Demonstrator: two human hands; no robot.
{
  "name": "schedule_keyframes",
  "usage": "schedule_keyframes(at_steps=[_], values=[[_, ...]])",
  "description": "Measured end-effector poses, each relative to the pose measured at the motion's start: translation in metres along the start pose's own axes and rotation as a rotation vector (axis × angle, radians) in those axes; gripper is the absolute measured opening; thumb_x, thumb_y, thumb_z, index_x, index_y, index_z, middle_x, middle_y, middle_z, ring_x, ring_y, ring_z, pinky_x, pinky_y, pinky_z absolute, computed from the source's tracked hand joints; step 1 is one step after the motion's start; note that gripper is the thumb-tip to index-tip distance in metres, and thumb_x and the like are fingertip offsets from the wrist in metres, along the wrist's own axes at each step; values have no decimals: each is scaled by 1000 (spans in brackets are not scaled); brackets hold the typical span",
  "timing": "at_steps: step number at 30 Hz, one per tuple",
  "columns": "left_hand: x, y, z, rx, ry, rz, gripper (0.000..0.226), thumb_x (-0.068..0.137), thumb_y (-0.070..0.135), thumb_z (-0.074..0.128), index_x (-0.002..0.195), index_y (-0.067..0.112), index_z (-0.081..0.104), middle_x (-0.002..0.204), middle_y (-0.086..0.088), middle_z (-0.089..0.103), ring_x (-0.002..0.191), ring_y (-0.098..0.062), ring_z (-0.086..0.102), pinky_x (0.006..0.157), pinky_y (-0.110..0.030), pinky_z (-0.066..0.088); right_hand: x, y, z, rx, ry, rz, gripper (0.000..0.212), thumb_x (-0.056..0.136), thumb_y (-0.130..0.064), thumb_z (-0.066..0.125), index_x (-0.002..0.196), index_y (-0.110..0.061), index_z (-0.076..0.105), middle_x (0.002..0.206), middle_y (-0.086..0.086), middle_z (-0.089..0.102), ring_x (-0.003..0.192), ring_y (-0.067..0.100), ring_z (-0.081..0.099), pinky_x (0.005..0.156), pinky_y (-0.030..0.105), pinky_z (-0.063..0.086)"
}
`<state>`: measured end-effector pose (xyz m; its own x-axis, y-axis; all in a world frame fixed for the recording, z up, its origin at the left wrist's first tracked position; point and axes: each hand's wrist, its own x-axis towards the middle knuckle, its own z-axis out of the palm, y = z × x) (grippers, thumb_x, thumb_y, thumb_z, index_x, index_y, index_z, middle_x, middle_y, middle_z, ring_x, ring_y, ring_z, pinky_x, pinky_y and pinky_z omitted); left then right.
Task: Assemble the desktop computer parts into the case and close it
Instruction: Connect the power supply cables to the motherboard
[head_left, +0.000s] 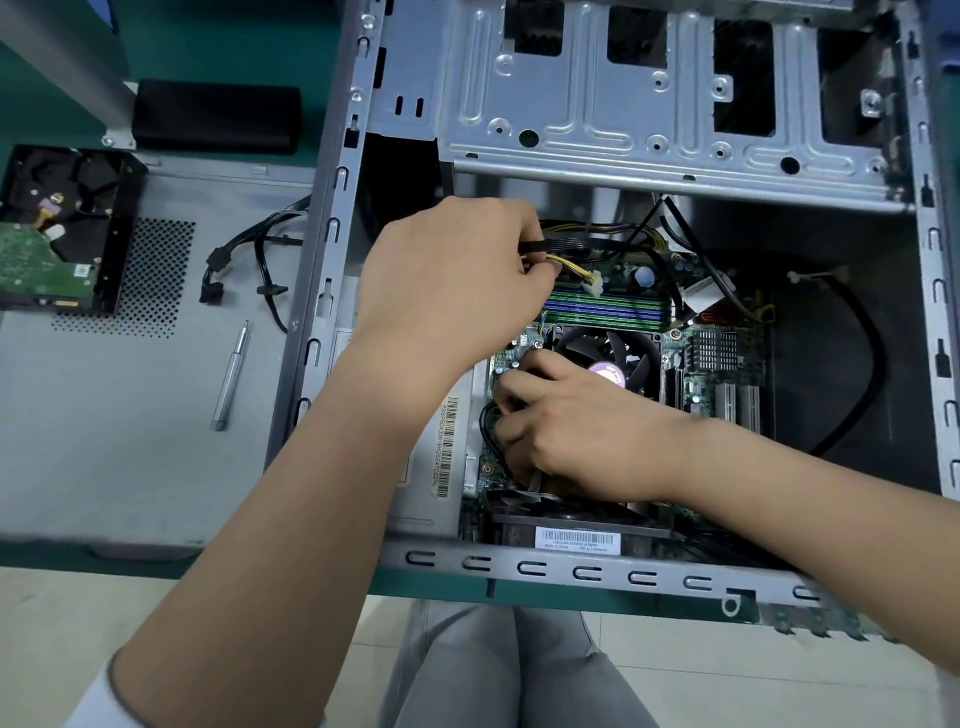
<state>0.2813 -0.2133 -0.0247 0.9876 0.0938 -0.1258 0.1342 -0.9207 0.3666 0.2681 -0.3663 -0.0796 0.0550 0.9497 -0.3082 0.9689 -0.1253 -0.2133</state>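
Both hands grip cables (563, 257) inside the open case (332, 218).

Right hand (566, 431) hides grip; case (332, 249) cropped at top.

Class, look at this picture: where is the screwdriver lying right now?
In the head view, the screwdriver lies left of the open case, on the grey side panel, below the black cables.

Your left hand (452, 280) is pinching the yellow-and-black cable bundle (563, 257) inside the open case (332, 218), while your right hand (576, 426) is gripping a black cable (488, 421) beside the CPU fan (613, 353)
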Motion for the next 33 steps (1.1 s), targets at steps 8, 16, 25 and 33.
schedule_keyframes(at_steps=[8, 16, 25, 33], values=[[0, -1, 0, -5, 13, 0, 15, 86, 46, 53, 90, 34, 62, 73, 12, 63, 75, -12, 59, 54, -18, 33, 1, -1, -2, 1, -3, 9, 20, 87, -24, 49, 80, -27, 67, 82, -13, 54, 98, 20, 42, 84, 33, 27], [0, -1, 1, 7, 8, 1, 16, 86, 47, 52, 89, 34, 61, 72, 12, 61, 73, -12, 57, 53, -23, 33, 1, 0, -2, 11, -24, 18, 19, 86, -30, 49, 84, -29, 67, 84, -14, 54, 101, 18, 40, 84, 33, 26], [0, 0, 0, 2, -1, -1, 16, 86, 47, 52, 89, 34, 61, 75, 11, 63, 76, -14, 58, 54, -25, 33, 0, 0, -3, 20, -26, 9, 19, 87, -32, 49, 86, -28, 68, 87, -14, 55, 102, 19, 42, 85, 33, 24], [0, 0, 0, 0, 4, 3, 17, 87, 47, 52, 91, 34, 62, 78, 11, 64, 78, -14, 59, 58, -26, 36, 0, 1, -5, 26, -36, 6, 17, 86, -34, 51, 84, -29, 68, 84, -14, 56, 101, 17, 42, 83, 32, 22]])
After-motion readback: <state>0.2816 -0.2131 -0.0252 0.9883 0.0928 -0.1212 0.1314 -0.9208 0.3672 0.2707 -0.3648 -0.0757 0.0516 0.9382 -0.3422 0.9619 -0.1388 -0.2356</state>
